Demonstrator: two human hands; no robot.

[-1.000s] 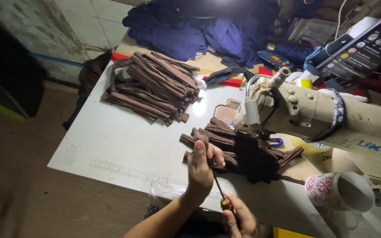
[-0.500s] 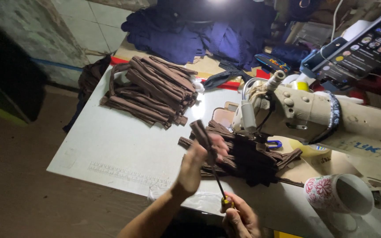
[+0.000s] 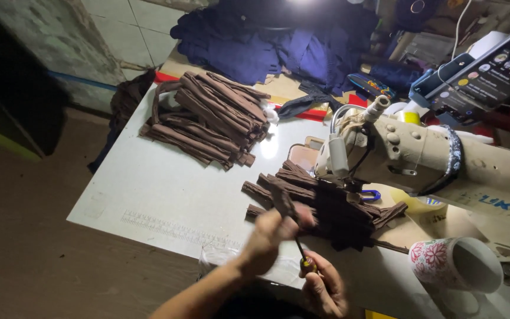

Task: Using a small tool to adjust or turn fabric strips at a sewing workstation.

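Your fingers [image 3: 267, 227] on the left hand [image 3: 270, 239] are pinched around one brown fabric strip [image 3: 283, 202], holding it raised and tilted just above the near edge of the desk [image 3: 166, 189]. Your right hand [image 3: 324, 289] is wrapped in a fist around the yellow handle of a thin pointed tool [image 3: 302, 255], its dark shaft angled up toward the strip; whether the tip touches the fabric cannot be told. A loose pile of like strips [image 3: 337, 207] lies just behind your hands, against the foot of the sewing machine [image 3: 420, 147]. A larger, stacked bundle of strips [image 3: 208, 118] sits near the far left corner, well apart. A flowered mug [image 3: 453, 263] lies tipped on its side toward the near right edge. Blue cloth [image 3: 255, 41] is heaped beyond the far edge.
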